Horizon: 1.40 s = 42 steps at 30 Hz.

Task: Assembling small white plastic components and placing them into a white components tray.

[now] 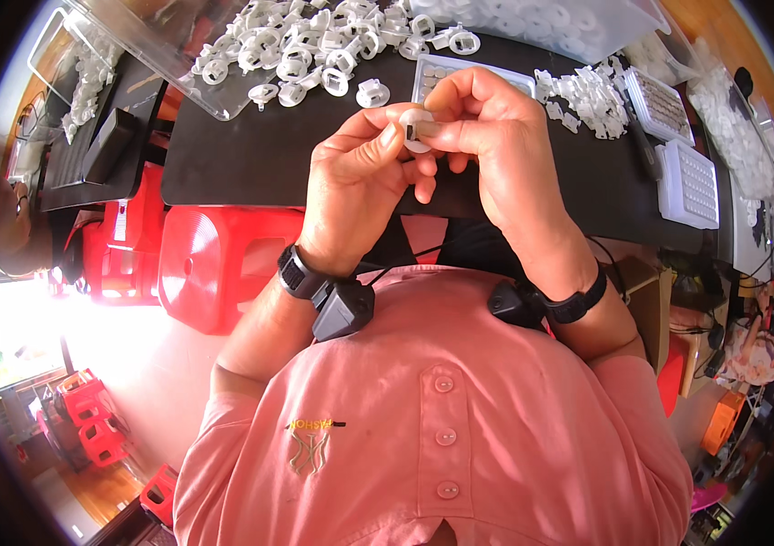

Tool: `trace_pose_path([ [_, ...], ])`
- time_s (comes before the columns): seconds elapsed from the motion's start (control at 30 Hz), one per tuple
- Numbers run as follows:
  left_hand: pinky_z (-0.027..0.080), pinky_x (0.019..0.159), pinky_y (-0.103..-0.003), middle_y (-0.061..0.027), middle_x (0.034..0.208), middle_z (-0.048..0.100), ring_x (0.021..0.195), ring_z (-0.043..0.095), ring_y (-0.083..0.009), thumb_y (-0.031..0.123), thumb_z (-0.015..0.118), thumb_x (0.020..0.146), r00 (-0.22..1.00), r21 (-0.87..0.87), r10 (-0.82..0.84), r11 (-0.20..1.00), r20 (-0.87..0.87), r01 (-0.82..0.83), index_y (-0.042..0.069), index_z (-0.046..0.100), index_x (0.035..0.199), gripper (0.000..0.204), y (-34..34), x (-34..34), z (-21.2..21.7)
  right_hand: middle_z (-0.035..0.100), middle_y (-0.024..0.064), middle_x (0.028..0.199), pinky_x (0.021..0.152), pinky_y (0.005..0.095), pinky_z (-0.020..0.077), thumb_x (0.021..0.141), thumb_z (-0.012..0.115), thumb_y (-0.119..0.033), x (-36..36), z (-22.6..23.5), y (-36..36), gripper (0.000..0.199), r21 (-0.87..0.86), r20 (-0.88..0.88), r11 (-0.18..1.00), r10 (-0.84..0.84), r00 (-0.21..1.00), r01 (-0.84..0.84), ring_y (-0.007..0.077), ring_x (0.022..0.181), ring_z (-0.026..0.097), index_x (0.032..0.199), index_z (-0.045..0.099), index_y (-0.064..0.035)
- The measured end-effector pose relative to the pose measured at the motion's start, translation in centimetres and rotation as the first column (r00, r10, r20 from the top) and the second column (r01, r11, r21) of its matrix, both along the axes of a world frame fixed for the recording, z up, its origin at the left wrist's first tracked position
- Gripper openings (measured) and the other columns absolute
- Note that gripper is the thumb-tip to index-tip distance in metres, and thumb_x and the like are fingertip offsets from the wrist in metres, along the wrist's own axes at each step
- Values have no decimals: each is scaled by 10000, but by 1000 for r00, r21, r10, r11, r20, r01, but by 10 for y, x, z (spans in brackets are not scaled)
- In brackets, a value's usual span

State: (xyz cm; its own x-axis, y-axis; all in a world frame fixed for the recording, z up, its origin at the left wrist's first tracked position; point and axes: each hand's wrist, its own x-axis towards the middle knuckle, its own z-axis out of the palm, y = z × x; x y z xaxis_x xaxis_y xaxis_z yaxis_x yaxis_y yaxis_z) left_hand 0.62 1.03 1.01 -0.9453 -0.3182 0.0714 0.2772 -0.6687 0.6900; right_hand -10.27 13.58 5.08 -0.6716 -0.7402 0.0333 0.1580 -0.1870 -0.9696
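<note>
A small white plastic ring (417, 130) is pinched between the left hand (357, 187) and the right hand (496, 136), both closed on it above the black worktop (251, 159). Loose white plastic parts (314, 45) and grid trays (687, 182) occupy the worktop; a red stool (214, 264) stands below.

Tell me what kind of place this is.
Probably a small assembly workshop for hand piecework. Both hands, left hand and right hand, pinch one white plastic ring part over a black worktable. Behind lie a heap of white plastic parts and gridded white trays.
</note>
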Motion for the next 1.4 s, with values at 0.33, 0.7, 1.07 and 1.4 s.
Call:
trace_pose_path([
  [0.33,568,631,-328,-141,1008,683,838,678,-224,23,681,921,997,-25,22,999,-67,-24,-51,615,1231,325,2,2,-1,662,0,777,543,190,363,914,706,-111,10,0,7,96,76,-244,992,-80,966,101,36,656,597,871,639,-58],
  [0.7,545,558,-271,-112,926,689,689,636,-154,-37,742,846,995,-22,99,995,-2,-99,-59,653,1190,356,8,2,4,578,52,920,570,245,511,963,597,33,11,-10,6,56,-42,-555,999,5,832,-34,113,636,614,977,555,-1],
  [1.07,544,590,-279,-147,1032,704,783,659,-170,10,764,839,991,-131,124,985,49,-116,-54,650,1179,365,7,4,4,570,39,894,543,228,462,982,609,-26,20,-14,2,65,-55,-578,994,-105,810,89,91,624,600,954,558,1],
  [1.4,543,578,-289,-163,1047,698,796,668,-193,21,759,842,989,-116,122,987,83,-112,-62,639,1176,364,11,2,7,545,54,912,540,240,471,980,575,22,15,-18,4,33,-123,-601,992,-100,793,32,104,615,593,973,554,-2],
])
